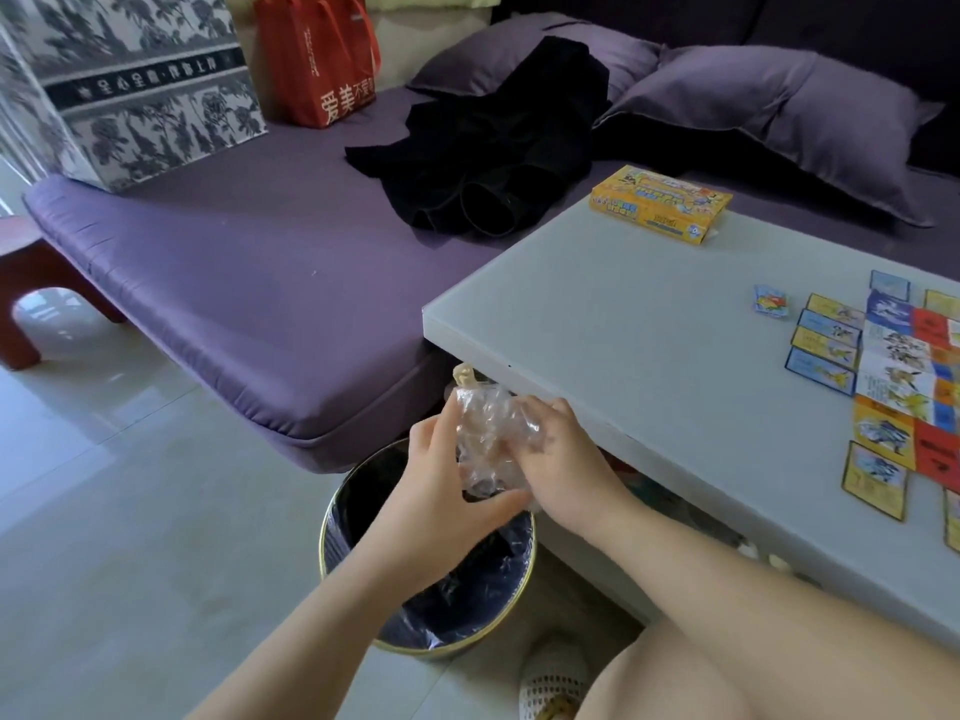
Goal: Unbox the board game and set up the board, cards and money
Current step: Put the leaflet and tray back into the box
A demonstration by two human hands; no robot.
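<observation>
Both hands hold a crumpled wad of clear plastic wrap [485, 439] above a round bin [431, 574] lined with a dark bag. My left hand [441, 491] grips the wrap from the left and below, my right hand [558, 459] from the right. The yellow game box [660, 205] lies at the far corner of the pale table [597, 314]. At the table's right edge the colourful folded board [904, 376] is spread out, with several cards [826, 340] laid beside it. One small card packet [771, 301] lies apart to the left of them.
A purple sofa [234, 262] with cushions stands left of and behind the table. Black clothing [493, 148], a red bag [317, 59] and a large flower-patterned box [140, 80] rest on it. A red stool [31, 283] stands at the far left on the tiled floor.
</observation>
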